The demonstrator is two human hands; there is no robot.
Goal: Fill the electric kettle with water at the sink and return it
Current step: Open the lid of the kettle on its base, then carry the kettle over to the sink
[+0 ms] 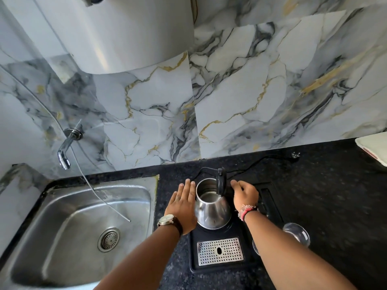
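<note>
A steel electric kettle (pixel 211 210) stands upright on its black base tray (pixel 193 252) on the dark counter, its black lid (pixel 221 180) flipped up and the inside visible. My left hand (pixel 183 206) lies flat, fingers straight, against the kettle's left side. My right hand (pixel 245 194) is curled at the kettle's right side where the handle is; the handle itself is hidden behind the hand. The steel sink (pixel 69 227) is to the left, with a chrome tap (pixel 65 149) on the wall above it.
A thin hose (pixel 98 195) hangs from the wall into the sink basin. A perforated drip grid (pixel 219 251) sits in the tray's front. An upturned glass (pixel 296 236) stands right of the tray. The kettle's cord (pixel 261 162) runs along the backsplash. A white object (pixel 374 149) sits far right.
</note>
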